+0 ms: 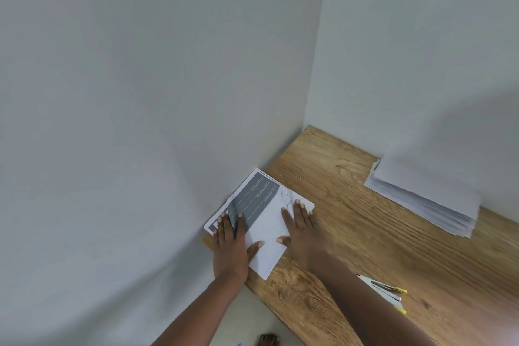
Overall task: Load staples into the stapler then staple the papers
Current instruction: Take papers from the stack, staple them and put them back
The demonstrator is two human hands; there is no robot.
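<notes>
Both hands lie flat with fingers spread, the left hand (229,244) and right hand (300,230) pressing down on the papers (264,222) at the bench's (365,233) wall-side corner, well apart from another paper stack (424,194).

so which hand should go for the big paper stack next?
Right, probably. The right hand lies flat on the near papers at their right edge, on the same side as the big stack by the wall. The left hand would have to cross over it.
</notes>
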